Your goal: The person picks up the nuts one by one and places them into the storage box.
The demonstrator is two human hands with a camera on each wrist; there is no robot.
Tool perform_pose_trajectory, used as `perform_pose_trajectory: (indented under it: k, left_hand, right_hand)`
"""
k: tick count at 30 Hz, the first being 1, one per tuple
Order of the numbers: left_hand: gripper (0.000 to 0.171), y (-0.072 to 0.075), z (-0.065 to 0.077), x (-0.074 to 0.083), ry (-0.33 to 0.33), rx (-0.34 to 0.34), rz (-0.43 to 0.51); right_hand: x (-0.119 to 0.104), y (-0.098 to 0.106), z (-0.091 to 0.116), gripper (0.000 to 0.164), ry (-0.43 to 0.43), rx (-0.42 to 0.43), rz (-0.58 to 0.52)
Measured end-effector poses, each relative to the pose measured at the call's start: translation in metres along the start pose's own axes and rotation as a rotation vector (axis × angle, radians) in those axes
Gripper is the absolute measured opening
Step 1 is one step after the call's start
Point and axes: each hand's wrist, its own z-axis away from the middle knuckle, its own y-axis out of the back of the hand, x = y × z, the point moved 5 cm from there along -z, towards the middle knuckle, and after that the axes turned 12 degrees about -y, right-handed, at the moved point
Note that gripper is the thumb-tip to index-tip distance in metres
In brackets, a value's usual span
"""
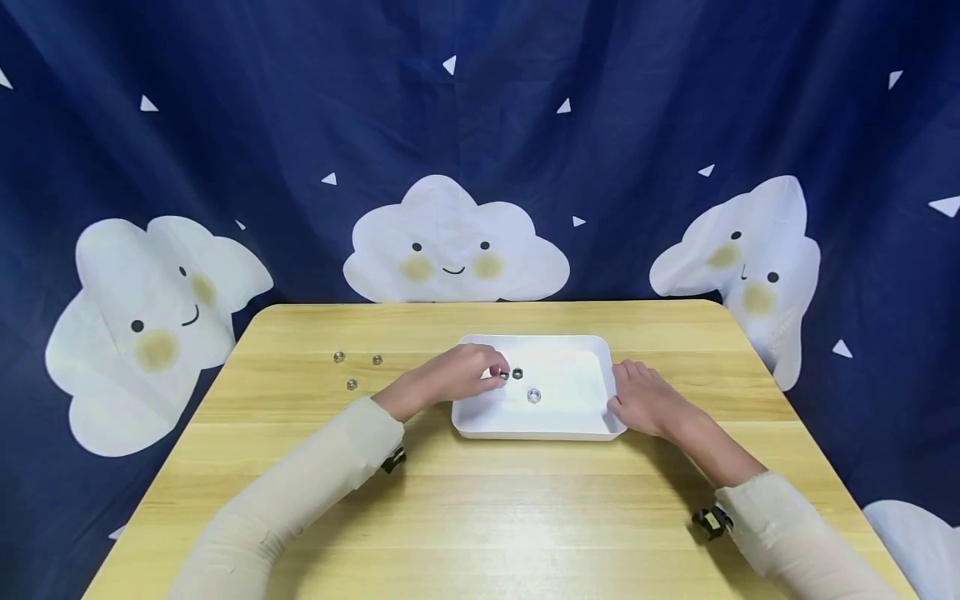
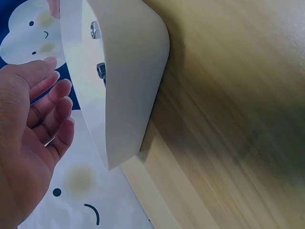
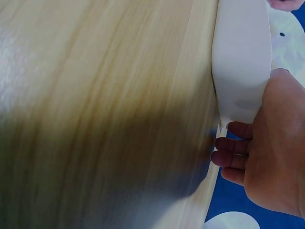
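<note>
A shallow white tray (image 1: 570, 429) lies on the table under both hands. Over its left part is my left hand (image 1: 457, 373), fingers loosely bent; in the left wrist view nothing shows between thumb and fingers. Close by its fingertips in the tray are a small metal nut (image 1: 504, 375) and a dark nut (image 1: 517, 374). A bigger silver nut (image 1: 534, 396) lies nearer the tray's middle. My right hand (image 1: 651, 400) grips the tray's right end, thumb at the rim and fingers curled against the outer wall (image 3: 243, 71).
Left of the tray, three loose nuts sit on the wooden table (image 1: 525, 517): one nut (image 1: 339, 357) at the far left, another nut (image 1: 377, 360) to its right, a third nut (image 1: 352, 384) nearer. A dark blue curtain (image 1: 637, 125) with clouds hangs behind the table.
</note>
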Motion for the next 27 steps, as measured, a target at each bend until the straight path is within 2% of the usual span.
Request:
perform_pose_trajectory:
  k: [8, 14, 27]
  left_hand:
    - [0.029, 0.002, 0.01, -0.003, 0.051, 0.008, 0.003]
    - [0.028, 0.003, 0.018, -0.006, 0.063, 0.047, -0.05]
    - [0.027, 0.004, 0.038, -0.014, 0.106, 0.089, -0.048]
  right_hand:
    - [-0.001, 0.0, 0.0, 0.063, -0.008, -0.009, 0.003]
    - [0.001, 0.0, 0.001, 0.063, -0.015, -0.019, -0.009]
    - [0.0, 0.0, 0.0, 0.061, 0.005, -0.007, 0.002]
